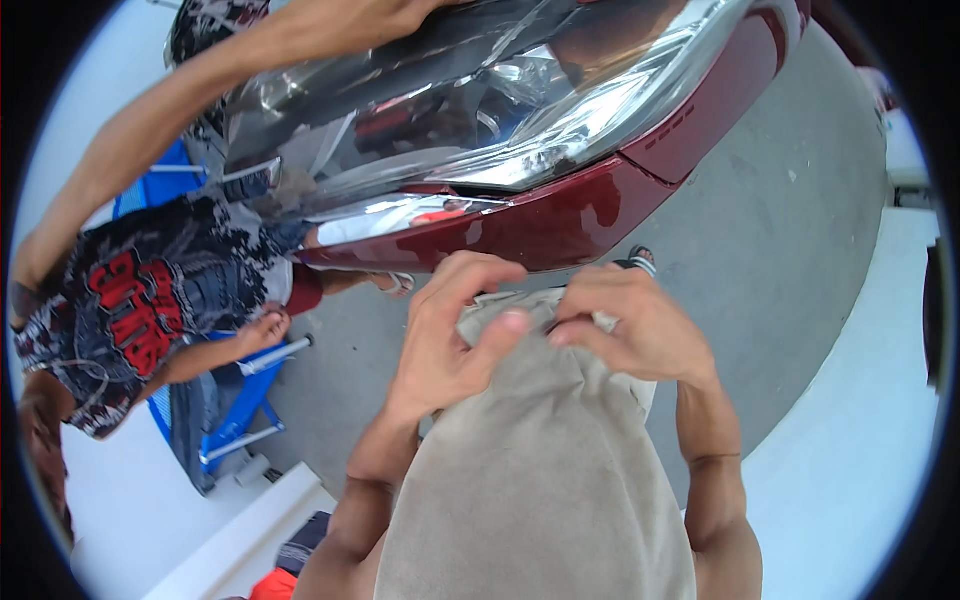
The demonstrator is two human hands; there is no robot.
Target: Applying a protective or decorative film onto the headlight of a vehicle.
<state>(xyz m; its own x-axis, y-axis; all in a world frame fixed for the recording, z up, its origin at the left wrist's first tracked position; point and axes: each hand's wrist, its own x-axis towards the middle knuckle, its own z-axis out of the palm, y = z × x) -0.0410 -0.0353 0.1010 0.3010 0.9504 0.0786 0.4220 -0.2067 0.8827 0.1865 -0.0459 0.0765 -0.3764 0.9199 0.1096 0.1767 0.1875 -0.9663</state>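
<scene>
My left hand [455, 335] is raised in front of my beige shirt [535, 450], near its upper part in the picture. Its fingers are bent, with the thumb standing apart from them, and I see nothing between them. Beside it, my right hand [630, 320] has its thumb and fingers drawn together near a fold of the cloth. A small dark spot shows at those fingertips, too small to name. Just beyond both hands is the dark red body panel [560, 225] of a car, not visibly touched by them.
A glossy, reflective surface [400, 130] lies above the red panel. At left stands another person in a black patterned shirt [150, 290], one arm [200, 105] reaching across the car's far side. Behind that person is a blue folding chair [235, 415]. Grey floor [790, 250] stretches right, beside a white wall [860, 420].
</scene>
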